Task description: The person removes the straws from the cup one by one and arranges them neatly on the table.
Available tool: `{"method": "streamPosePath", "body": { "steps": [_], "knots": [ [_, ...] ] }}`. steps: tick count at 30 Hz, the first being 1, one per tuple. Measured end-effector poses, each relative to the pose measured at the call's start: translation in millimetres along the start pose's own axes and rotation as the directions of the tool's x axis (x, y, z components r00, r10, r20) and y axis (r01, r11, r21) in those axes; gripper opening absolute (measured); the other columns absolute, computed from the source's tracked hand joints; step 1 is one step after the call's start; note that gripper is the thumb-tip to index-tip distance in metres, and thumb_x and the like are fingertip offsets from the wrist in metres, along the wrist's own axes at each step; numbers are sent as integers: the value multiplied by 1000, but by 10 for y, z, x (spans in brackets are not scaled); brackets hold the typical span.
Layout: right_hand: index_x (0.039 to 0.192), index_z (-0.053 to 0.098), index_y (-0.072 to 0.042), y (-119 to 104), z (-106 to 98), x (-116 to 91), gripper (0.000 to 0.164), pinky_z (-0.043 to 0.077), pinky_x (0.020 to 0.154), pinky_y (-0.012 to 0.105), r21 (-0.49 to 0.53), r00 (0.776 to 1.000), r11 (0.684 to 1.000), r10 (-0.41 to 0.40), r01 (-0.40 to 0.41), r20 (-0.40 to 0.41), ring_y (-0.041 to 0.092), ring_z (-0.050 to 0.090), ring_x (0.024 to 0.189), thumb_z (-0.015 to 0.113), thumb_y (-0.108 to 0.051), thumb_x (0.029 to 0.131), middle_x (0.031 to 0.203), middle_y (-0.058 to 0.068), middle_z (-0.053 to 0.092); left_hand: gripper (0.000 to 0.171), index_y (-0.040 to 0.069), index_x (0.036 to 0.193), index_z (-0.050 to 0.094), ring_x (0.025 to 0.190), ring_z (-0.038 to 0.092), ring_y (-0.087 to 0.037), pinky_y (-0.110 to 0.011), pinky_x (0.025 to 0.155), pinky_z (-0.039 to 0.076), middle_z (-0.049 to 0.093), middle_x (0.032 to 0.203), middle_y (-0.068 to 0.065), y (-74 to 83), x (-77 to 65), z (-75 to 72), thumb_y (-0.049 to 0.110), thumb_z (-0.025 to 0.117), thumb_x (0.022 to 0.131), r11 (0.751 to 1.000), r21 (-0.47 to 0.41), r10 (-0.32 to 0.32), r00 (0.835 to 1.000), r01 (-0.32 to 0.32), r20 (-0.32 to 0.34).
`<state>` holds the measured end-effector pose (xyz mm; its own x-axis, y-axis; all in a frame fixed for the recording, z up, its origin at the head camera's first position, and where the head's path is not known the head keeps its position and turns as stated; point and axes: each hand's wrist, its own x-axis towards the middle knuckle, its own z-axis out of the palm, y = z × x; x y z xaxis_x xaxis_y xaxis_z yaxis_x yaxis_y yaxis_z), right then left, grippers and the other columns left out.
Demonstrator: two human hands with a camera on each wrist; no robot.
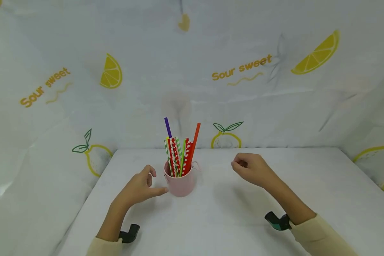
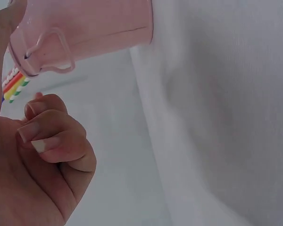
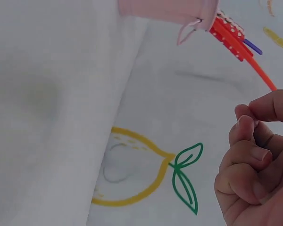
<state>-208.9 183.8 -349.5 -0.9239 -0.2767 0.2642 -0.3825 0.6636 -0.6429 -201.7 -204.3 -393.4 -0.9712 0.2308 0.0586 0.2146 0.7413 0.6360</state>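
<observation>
A small pink bucket [image 1: 180, 186] stands upright on the white table, with little loop handles at its rim. Paper straws [image 1: 176, 154] fill it: striped, dotted and plain ones, among them a tall purple straw [image 1: 168, 127] and a tall orange-red straw [image 1: 196, 138]. At the bucket's left side is my left hand [image 1: 140, 186], thumb stretched toward its wall and the other fingers loosely bent, with nothing in them. To the right of the bucket, apart from it, my right hand [image 1: 251, 169] hovers over the table. Its fingers [image 3: 240, 179] curl loosely, the thumb meets the forefinger, and they hold nothing.
The white table [image 1: 217, 220] runs back to a white cloth backdrop [image 1: 192, 78] printed with lemons and lettering. Each wrist carries a black strapped device, one by the left sleeve [image 1: 105, 247] and one by the right sleeve [image 1: 320, 236].
</observation>
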Motion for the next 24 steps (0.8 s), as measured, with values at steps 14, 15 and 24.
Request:
{"method": "streamPosePath", "body": {
  "steps": [14,15,24],
  "knots": [
    [92,71,-8,-505,295,379,12,48,62,35,239,999,971,37,-29,-29,23,53,73,64,-17,95,77,3,61,92,8,127,34,86,51,-23,-34,66,49,48,102,-11,147,188,218,46,92,67,990,-140,-13,1000,14,11],
    [93,71,-8,-538,313,394,12,47,62,35,250,999,968,36,-28,-28,23,53,72,65,-17,95,77,4,61,93,8,128,34,91,50,-23,-35,69,49,48,106,-10,148,194,229,46,92,67,989,-148,-4,1000,5,9],
    [103,75,-8,-756,576,511,16,44,53,32,264,996,963,67,-49,-59,23,51,68,66,-16,93,76,4,58,98,9,138,32,120,47,-25,-53,98,48,46,130,-8,145,223,284,41,93,68,977,-213,24,1000,-27,-15]
  ]
}}
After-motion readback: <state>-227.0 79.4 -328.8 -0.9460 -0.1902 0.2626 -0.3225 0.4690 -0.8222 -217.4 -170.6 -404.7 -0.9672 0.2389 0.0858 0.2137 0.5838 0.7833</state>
